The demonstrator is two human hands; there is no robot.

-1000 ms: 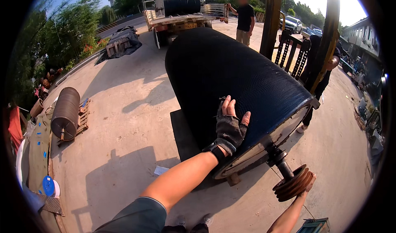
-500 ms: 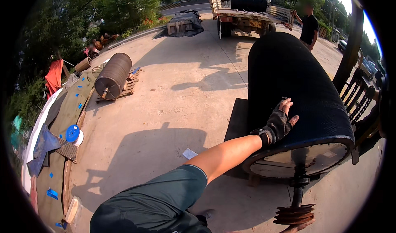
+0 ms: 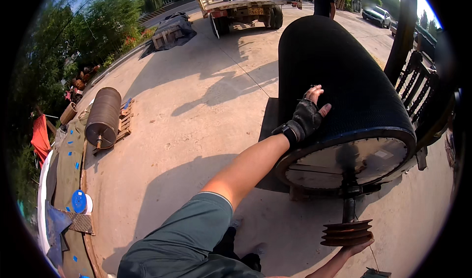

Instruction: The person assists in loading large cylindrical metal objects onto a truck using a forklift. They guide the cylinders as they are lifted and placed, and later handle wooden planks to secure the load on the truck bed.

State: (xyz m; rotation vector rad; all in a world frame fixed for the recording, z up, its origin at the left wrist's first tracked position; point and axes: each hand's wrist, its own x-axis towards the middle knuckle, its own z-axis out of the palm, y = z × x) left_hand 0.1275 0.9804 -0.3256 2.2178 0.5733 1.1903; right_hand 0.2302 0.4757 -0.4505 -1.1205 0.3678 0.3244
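Observation:
A large black textured drum [image 3: 339, 76] lies on its side in front of me, its round pale end plate [image 3: 314, 176] facing me. My left hand [image 3: 306, 118], in a dark fingerless glove, rests on the drum's upper left side with its fingers spread. A dark shaft [image 3: 348, 209] sticks out of the end plate and carries a rusty grooved pulley [image 3: 346, 234]. From below, my right hand [image 3: 363, 246] grips the pulley's rim, and some of its fingers are hidden behind the pulley.
Dark forklift-like uprights with chains [image 3: 409, 79] stand right beside the drum. A smaller brown roller [image 3: 104, 116] lies on a wooden pallet [image 3: 126, 120] at left. Farther off are a flatbed truck [image 3: 231, 5] and a person [image 3: 323, 1] in dark clothing. A blue spool [image 3: 79, 201] sits at left.
The view has shifted, moving the truck and drum up and left in the picture. More of my right hand and forearm shows under the pulley. My left hand stays on the drum.

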